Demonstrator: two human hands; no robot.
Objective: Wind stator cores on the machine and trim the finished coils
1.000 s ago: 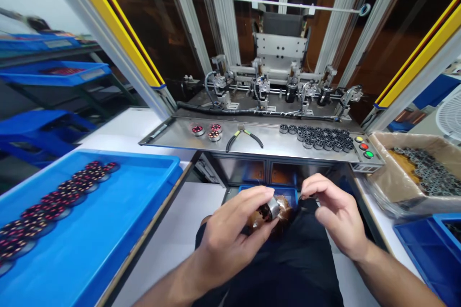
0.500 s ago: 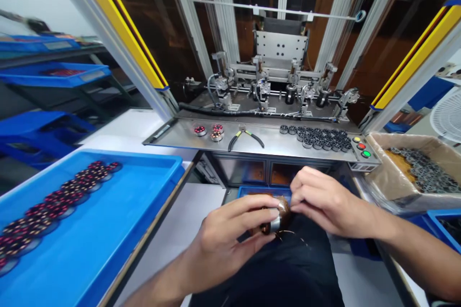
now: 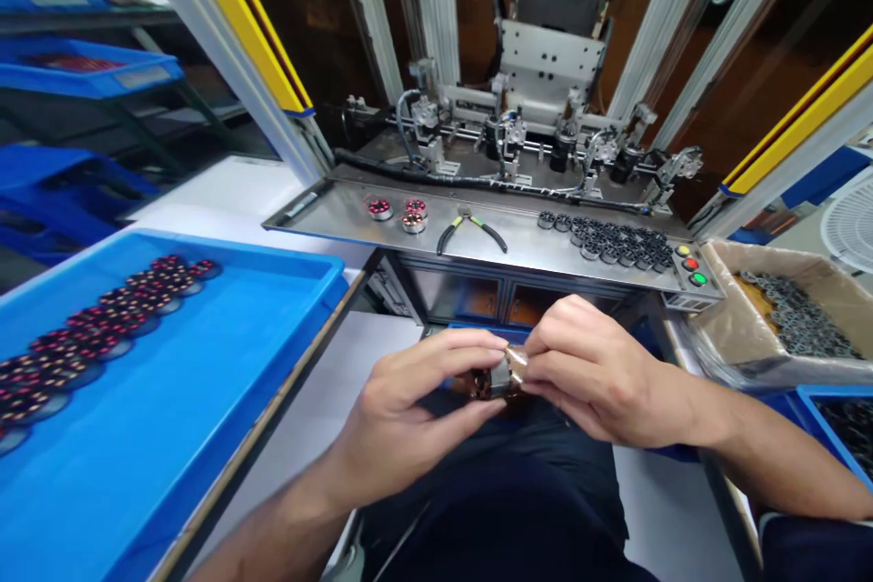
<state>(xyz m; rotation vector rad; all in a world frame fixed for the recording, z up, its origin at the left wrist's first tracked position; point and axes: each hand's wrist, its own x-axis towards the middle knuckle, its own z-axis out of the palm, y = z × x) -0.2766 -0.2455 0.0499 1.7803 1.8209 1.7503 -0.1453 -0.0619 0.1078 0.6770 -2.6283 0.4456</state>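
Observation:
My left hand (image 3: pixel 419 414) curves round a motor stator (image 3: pixel 501 377), thumb below and fingers above, gripping its silvery metal ring. Dark slots and copper-coloured windings show at its left end. From the right, my right hand (image 3: pixel 593 373) closes its fingertips on shiny copper wire (image 3: pixel 516 362) at the stator's other end; the exact hold is partly hidden by the fingers. Both hands are above my lap, in front of the machine's metal ledge. On that ledge lie cutting pliers (image 3: pixel 470 232) with black and green handles, beside wound stators (image 3: pixel 414 220) with red and copper tops.
Rows of dark stator cores (image 3: pixel 620 241) stand on the ledge, left of the push buttons (image 3: pixel 692 265). A blue tray (image 3: pixel 205 364) at left holds many wound stators. A lined carton (image 3: pixel 750 318) of grey parts and another blue bin (image 3: pixel 811 409) are at right. Winding-machine fixtures (image 3: pixel 508 141) stand behind.
The camera view has tipped downward. My hands have moved slightly left and closer together, and the stator has turned a little. The loose wire strands below it no longer show clearly.

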